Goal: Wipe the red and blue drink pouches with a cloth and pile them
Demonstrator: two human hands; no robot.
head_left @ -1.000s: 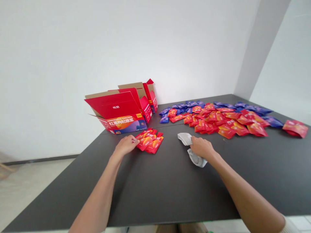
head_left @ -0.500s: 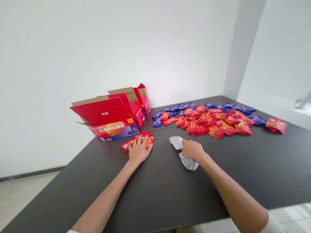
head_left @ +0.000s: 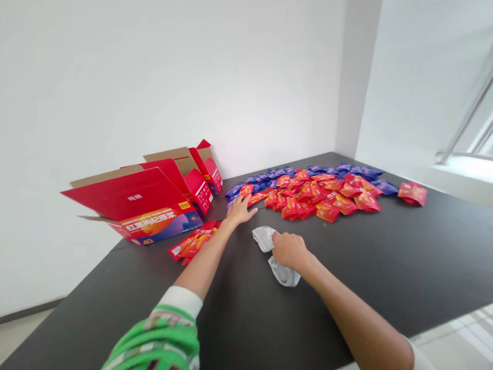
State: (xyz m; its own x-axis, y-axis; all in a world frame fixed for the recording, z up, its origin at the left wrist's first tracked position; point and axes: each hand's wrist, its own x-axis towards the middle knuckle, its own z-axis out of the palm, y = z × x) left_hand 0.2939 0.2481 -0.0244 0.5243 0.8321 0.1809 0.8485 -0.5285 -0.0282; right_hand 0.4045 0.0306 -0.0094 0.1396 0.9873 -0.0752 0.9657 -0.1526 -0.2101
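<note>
My left hand [head_left: 239, 211] reaches forward with its fingers spread, at the near left edge of the heap of pouches. Its fingertips are close to a red pouch [head_left: 246, 190] and some blue pouches [head_left: 233, 190]; whether they touch is hard to see. A small stack of red pouches [head_left: 195, 241] lies by my left forearm, beside the front box. My right hand [head_left: 289, 250] is closed around a white cloth [head_left: 285, 274], whose two ends stick out on either side of the fist, low over the table.
Open red cartons [head_left: 135, 191] stand in a row at the left, flaps up. Many red pouches [head_left: 327, 209] lie heaped in the middle, blue pouches [head_left: 344, 167] behind them. A lone red pouch [head_left: 412, 193] sits at the right of the dark table [head_left: 346, 267]. A white wall rises behind.
My left hand has left the small stack of red pouches and stretched forward to the heap. My right hand keeps its hold on the white cloth. The view has turned somewhat to the right.
</note>
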